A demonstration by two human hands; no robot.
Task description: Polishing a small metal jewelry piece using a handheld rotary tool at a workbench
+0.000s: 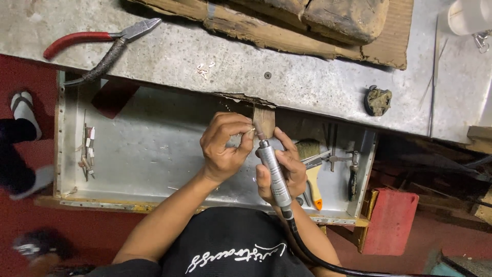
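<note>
Silver handpiece point(273, 172) sits clamped in my right hand point(287, 172), its tip at the wooden peg point(264, 119) on the desk point(169, 56) edge. My left hand point(224, 146) pinches a tiny piece there — too small to judge; the grinding seems mid-way.

Right hand point(287, 169) grips a rotary handpiece point(273, 174), tip at twelve o'clock meeting a small piece pinched by left hand point(224, 146) against the wooden bench peg point(264, 118).
</note>
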